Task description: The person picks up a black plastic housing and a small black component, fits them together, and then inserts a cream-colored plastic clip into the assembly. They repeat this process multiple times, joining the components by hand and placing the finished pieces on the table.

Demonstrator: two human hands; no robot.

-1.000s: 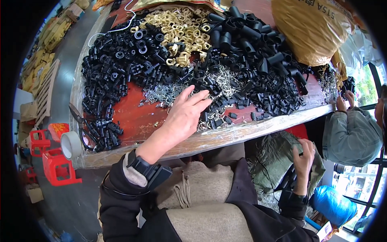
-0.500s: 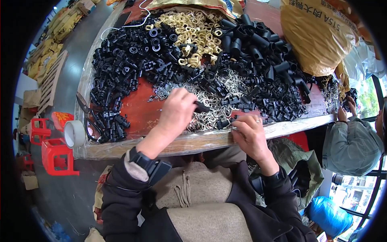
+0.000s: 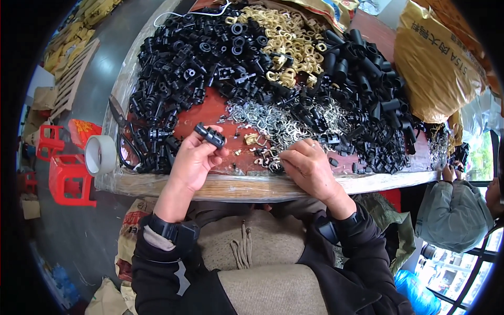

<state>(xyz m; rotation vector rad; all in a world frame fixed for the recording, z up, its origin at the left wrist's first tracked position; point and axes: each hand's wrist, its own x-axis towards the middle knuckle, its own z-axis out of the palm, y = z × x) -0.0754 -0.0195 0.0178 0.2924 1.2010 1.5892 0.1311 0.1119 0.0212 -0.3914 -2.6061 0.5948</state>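
My left hand (image 3: 190,163) holds up a short black plastic fitting (image 3: 211,136) with a notched, tube-like body, gripped between thumb and fingers above the table's near side. At the near edge of a heap of small silvery metal hooks (image 3: 286,128), my right hand (image 3: 312,173) has its fingers pinched together, pointing down-left. Whatever those fingertips hold, if anything, is hidden. A single gold-coloured piece (image 3: 253,139) lies between the two hands. Small black plastic pieces (image 3: 380,155) are spread to the right of my right hand.
Black fittings (image 3: 184,68) heap up at left, gold rings (image 3: 294,39) at the back, black tubes (image 3: 367,73) at right. Scissors (image 3: 118,113) and a tape roll (image 3: 101,155) sit by the left edge. A yellow sack (image 3: 436,68) stands right, near another person (image 3: 454,215).
My left hand has drawn back to the left from the hooks, turning the black fitting upward. My right hand has moved slightly left, its fingers now pinched lower. The view has shifted.
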